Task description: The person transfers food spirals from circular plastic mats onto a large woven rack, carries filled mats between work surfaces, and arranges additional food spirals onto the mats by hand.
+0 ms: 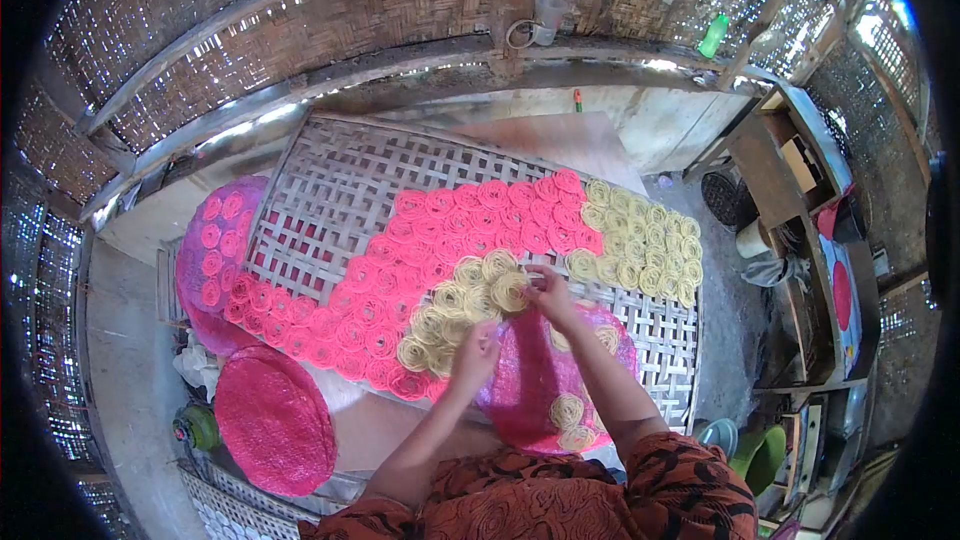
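Note:
My right hand [548, 295] pinches the edge of a pale yellow coiled nest [510, 292], which looks made of thin noodle-like strands. Lower and to the left, my left hand [483, 348] has its fingers curled together beside a group of yellow nests [430, 325]; whatever they hold is hidden. Those yellow nests lie along the edge of many pink coiled nests [480, 215] on a woven bamboo rack [320, 175]. Under my right forearm is a round pink-purple tray [520, 380], bearing several more yellow nests [567, 410].
A red-pink round tray [275, 420] lies at the left, near a purple round one [205, 230] with pink nests. More yellow nests [650, 240] cover the rack's right end. A wooden cabinet [790, 170] and a green basin [760, 460] stand at the right.

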Motion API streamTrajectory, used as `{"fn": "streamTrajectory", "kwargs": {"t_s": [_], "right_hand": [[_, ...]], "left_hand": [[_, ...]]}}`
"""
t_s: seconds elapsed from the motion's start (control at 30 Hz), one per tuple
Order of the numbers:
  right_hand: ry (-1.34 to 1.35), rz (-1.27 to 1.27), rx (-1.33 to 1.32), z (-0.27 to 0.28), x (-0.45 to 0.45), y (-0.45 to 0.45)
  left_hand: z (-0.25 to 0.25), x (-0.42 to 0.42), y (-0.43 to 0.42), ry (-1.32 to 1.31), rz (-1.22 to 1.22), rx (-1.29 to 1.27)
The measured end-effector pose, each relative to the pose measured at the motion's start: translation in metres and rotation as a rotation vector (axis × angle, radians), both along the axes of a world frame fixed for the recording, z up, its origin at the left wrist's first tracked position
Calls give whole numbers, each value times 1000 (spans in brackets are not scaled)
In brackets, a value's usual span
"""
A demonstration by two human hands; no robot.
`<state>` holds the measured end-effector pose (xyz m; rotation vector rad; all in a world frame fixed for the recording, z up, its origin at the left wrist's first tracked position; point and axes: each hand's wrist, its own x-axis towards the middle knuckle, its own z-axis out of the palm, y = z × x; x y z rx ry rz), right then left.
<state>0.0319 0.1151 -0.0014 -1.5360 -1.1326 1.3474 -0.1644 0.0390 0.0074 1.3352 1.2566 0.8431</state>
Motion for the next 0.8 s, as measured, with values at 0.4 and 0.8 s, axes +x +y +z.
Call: {"fn": "streamTrajectory", "kwargs": {"t_s": [0.4, 0.8], "right_hand": [[-1135, 17, 211, -23, 63, -90], [-983, 49, 102, -24, 55, -98]], "left_hand": [[-15, 74, -91, 570, -913, 674], [-26, 77, -107, 735, -1022, 468]]}}
